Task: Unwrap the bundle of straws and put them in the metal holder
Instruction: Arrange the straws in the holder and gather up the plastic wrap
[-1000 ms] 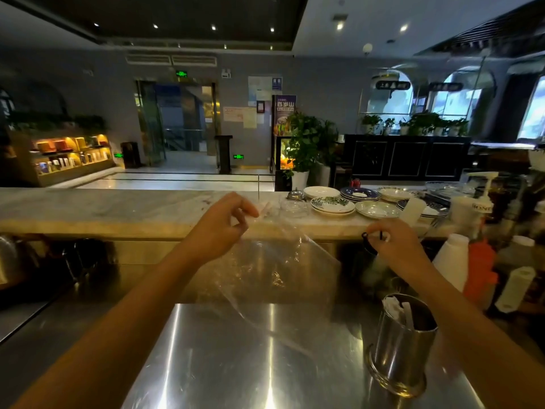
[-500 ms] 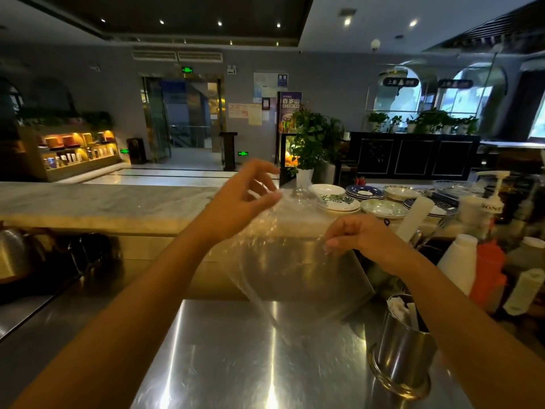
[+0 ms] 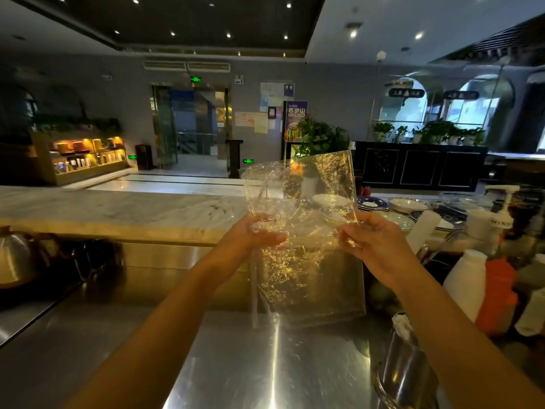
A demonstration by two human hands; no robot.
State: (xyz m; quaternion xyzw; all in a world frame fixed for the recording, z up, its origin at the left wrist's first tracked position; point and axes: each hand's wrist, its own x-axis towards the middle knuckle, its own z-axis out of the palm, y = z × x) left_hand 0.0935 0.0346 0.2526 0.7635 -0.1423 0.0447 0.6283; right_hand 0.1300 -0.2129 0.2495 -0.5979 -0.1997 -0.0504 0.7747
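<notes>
Wrapping film (image 3: 306,240), clear and crinkled, hangs upright between both hands above the steel counter (image 3: 236,364), its long axis running roughly top to bottom. Its upper edge rises in front of the potted plant (image 3: 318,137), and its lower edge drops almost to the counter top. Warm light catches the creases, so the sheet shows a web of gold glints. A narrow strip trails down from its left side, nearly vertical.

The left hand (image 3: 250,237) has its grip pinched on the film's left edge, thumb pressed across the plastic. The right hand (image 3: 374,243) pinches the right edge, fingers curled tightly on the sheet. Both forearms reach in from the bottom corners.

The metal holder (image 3: 404,367) stands on the counter at lower right, a shiny cylinder partly hidden by the right forearm. White straws (image 3: 402,326) poke up at its rim, their ends only just visible.

Behind, a pale marble ledge (image 3: 103,208) carries stacked patterned plates (image 3: 374,203). White and orange squeeze bottles (image 3: 472,284) stand to the right.
</notes>
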